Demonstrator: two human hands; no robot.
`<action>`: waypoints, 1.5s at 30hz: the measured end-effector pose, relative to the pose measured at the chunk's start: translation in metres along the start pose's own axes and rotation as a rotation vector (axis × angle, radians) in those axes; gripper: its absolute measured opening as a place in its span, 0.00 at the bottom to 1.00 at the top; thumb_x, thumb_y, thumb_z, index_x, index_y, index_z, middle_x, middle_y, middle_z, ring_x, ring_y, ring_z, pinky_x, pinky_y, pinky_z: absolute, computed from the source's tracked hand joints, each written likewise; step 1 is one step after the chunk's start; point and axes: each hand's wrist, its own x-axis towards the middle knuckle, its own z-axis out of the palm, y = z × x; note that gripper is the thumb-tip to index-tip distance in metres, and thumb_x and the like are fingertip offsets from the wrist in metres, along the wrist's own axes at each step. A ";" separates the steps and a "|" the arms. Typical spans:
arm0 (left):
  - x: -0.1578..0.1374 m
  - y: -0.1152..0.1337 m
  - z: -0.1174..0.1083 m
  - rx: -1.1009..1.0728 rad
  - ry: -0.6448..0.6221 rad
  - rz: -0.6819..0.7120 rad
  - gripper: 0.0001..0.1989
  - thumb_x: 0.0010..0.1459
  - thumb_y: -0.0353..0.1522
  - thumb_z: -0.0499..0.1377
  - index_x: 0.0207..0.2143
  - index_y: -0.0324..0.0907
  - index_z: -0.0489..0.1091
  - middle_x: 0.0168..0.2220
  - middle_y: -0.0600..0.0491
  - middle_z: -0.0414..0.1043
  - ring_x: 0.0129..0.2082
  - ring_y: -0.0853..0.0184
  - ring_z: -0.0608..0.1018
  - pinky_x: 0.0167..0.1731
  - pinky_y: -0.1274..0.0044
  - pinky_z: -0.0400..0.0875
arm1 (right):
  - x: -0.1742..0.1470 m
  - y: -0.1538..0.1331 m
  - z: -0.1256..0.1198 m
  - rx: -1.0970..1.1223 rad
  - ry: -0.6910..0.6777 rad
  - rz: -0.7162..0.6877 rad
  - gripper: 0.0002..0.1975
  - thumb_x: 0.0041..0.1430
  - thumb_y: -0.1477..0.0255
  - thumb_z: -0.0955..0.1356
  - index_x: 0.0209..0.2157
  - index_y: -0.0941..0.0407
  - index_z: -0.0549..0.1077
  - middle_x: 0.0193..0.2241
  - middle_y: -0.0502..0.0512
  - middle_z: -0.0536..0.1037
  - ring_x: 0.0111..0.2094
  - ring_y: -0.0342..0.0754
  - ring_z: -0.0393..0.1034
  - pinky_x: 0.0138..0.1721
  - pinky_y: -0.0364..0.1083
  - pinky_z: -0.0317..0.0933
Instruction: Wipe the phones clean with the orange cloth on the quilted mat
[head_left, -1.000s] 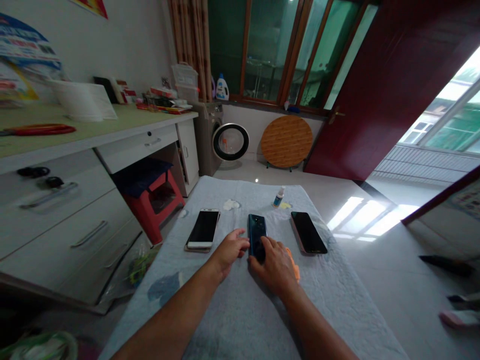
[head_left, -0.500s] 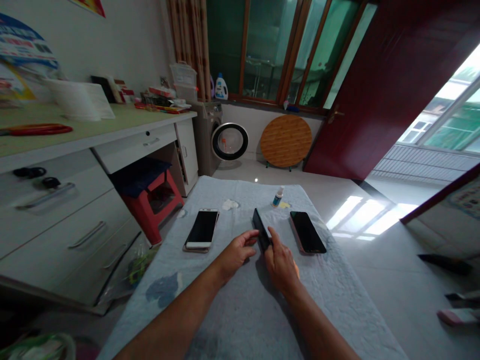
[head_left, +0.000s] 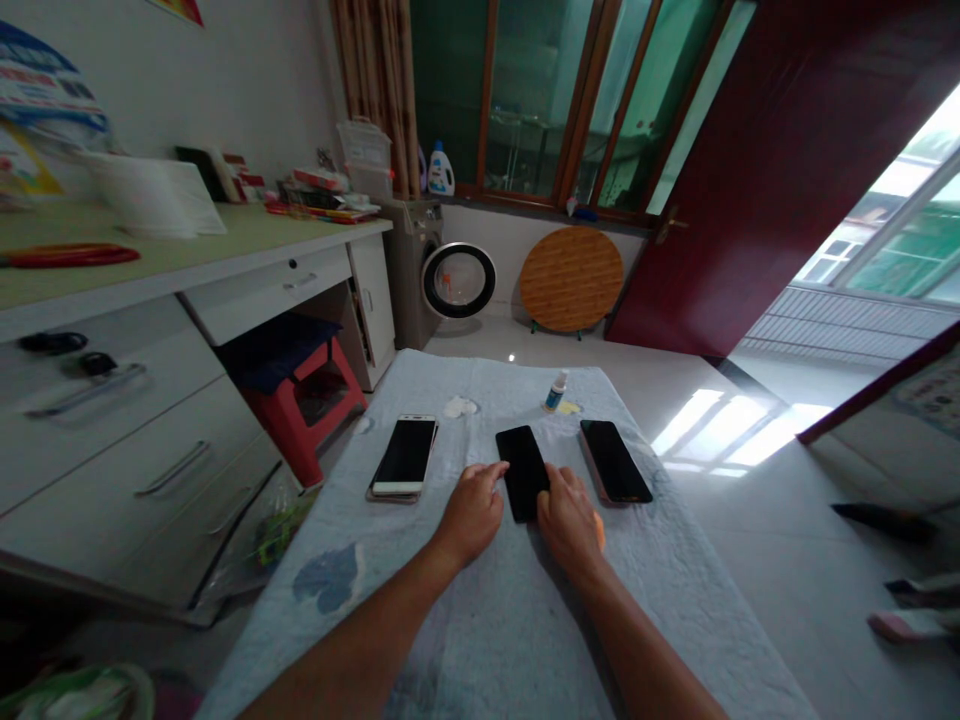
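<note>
A black phone (head_left: 523,470) lies flat, screen up, in the middle of a pale blue towel (head_left: 487,620). My left hand (head_left: 472,512) rests beside the phone's near left edge, its fingertips against that edge. My right hand (head_left: 570,515) sits at the near right corner, with fingers on the right edge. Both hands pinch the phone between them. A bit of orange cloth (head_left: 598,525) shows under my right hand.
A white-and-gold phone (head_left: 405,458) lies to the left and a dark phone (head_left: 615,462) to the right. A small bottle (head_left: 556,392) and a white pad (head_left: 459,407) sit further back. A desk with drawers (head_left: 150,440) and a red stool (head_left: 300,400) stand to the left.
The middle phone was lying with its teal back up. Both hands stood it on its edge and turned it over. It now lies flat with the screen up.
</note>
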 end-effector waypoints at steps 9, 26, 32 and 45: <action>0.001 -0.009 0.004 -0.089 0.003 0.015 0.30 0.48 0.20 0.47 0.54 0.38 0.67 0.52 0.46 0.72 0.53 0.65 0.72 0.58 0.71 0.62 | -0.009 -0.021 0.003 -0.125 0.049 -0.029 0.32 0.54 0.52 0.65 0.54 0.56 0.65 0.42 0.63 0.70 0.44 0.59 0.64 0.44 0.52 0.55; 0.006 -0.018 0.004 -0.280 0.354 -0.092 0.26 0.52 0.23 0.49 0.55 0.39 0.58 0.52 0.44 0.60 0.48 0.62 0.72 0.54 0.65 0.66 | -0.026 -0.025 -0.018 -0.080 0.212 -0.208 0.34 0.48 0.64 0.68 0.58 0.55 0.62 0.41 0.60 0.69 0.43 0.57 0.60 0.45 0.53 0.53; 0.004 -0.016 0.006 -0.250 0.297 -0.077 0.27 0.52 0.22 0.48 0.56 0.39 0.57 0.53 0.44 0.61 0.50 0.63 0.71 0.54 0.66 0.65 | -0.011 0.010 -0.031 0.002 0.444 -0.222 0.35 0.48 0.63 0.66 0.59 0.56 0.61 0.44 0.61 0.69 0.43 0.58 0.61 0.46 0.56 0.53; 0.004 -0.017 0.008 -0.230 0.239 -0.058 0.24 0.53 0.23 0.49 0.54 0.41 0.60 0.50 0.46 0.64 0.46 0.64 0.73 0.48 0.69 0.70 | 0.026 0.095 -0.035 -0.144 0.483 0.317 0.30 0.49 0.60 0.66 0.54 0.55 0.68 0.43 0.62 0.72 0.44 0.60 0.62 0.43 0.53 0.53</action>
